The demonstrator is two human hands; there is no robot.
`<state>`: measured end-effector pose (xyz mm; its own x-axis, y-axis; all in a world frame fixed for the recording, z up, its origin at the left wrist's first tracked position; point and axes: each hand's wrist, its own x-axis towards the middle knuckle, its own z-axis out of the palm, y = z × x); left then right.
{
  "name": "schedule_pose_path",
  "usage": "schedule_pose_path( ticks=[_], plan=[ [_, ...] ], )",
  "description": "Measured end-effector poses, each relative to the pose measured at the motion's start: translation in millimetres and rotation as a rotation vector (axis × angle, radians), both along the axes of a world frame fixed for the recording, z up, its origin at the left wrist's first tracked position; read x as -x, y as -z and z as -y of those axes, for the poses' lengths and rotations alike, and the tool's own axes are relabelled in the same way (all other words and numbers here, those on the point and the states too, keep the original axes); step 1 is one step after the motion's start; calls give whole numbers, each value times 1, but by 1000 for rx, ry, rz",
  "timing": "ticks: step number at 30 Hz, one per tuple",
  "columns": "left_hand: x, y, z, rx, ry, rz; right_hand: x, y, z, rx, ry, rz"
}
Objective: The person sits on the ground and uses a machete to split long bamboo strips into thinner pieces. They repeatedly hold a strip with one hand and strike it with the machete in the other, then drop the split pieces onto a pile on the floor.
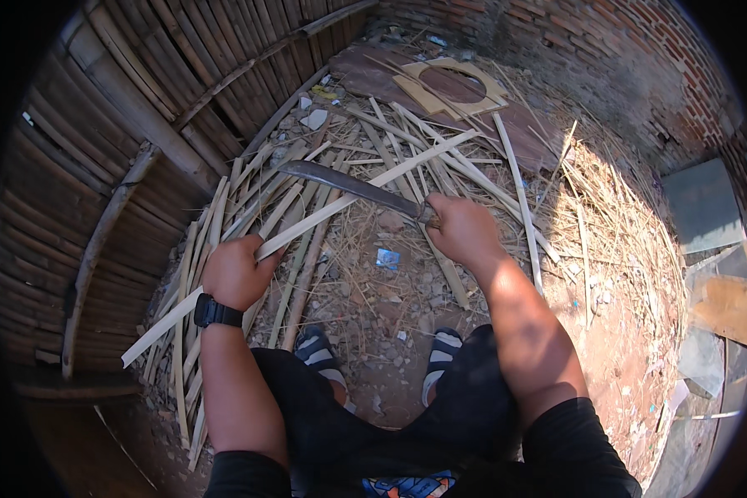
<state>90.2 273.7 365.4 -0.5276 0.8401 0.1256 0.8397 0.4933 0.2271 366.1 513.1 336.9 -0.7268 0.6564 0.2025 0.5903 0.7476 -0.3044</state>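
My left hand [239, 271] is closed round a long pale bamboo strip [320, 217], which slants from the lower left up to the far right. In my right hand [465, 230] is the handle of a machete [353, 184]. Its dark, worn blade points to the left and crosses the strip a little beyond my left hand. Whether the edge touches the strip or passes just over it, I cannot tell. My right fingers wrap round the handle and hide most of it.
Many split bamboo strips [192, 332] lie heaped along the bamboo wall [124, 100] at left. Straw and shavings [614, 199] cover the ground at right. A board with a round hole [427, 104] lies ahead, near the brick wall [639, 50]. Panels [705, 203] lean at the far right.
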Motion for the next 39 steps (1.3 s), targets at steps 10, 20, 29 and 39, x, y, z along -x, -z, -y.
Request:
schedule_pose_path(
  ticks=[10,20,29,39],
  plan=[
    [-1,-8,2,-26,-38,12,-25,28,-45,91,244,-150],
    [8,-2,14,-56,-13,53,3,5,-14,89,-40,-16],
    [2,-3,3,-97,-19,52,-30,21,-45,133,260,-201],
    [9,-3,11,-190,-40,-134,-25,28,-53,156,117,-193]
  ],
)
